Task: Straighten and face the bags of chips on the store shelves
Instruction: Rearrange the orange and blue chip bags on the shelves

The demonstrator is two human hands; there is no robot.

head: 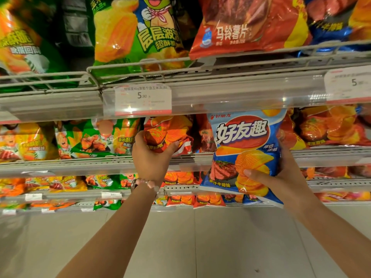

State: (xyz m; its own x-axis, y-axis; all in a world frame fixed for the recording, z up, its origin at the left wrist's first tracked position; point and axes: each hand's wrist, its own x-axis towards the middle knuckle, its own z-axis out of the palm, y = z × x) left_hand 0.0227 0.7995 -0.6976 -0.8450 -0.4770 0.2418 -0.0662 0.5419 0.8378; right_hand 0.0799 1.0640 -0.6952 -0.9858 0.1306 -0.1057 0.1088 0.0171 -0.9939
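**Mid-shelf, two bags in hand, facing only part done**

At the second shelf [331,155] from the top, mid-task by the look of it. Left hand [149,157] reaching in, fingers curled round the lower corner of a red chip bag [170,133] that sits tilted at the shelf front. Right hand [281,175] gripping a blue chip bag [244,149] by its lower right side, thumb across the front, remaining fingers hidden behind; bag held upright, label outward, in front of the shelf edge and not yet seated in a row.

Judged progress: roughly partway. Green bags [96,137] to the left on the same shelf standing fairly upright and label-forward, likely needing little. Red bags to the far right [329,127] leaning and overlapping, probably awaiting attention. Blue bag lacking a home, red bag in hand crooked.

Top shelf [220,83], behind its wire rail: a green-and-yellow bag [138,31] and a red bag [249,25], both face-out, slightly slumped over the rail. Price tag [143,99] clipped in the shelf strip beneath. Lower shelves [200,189] holding more orange, green, red and blue bags, too small to judge for neatness.
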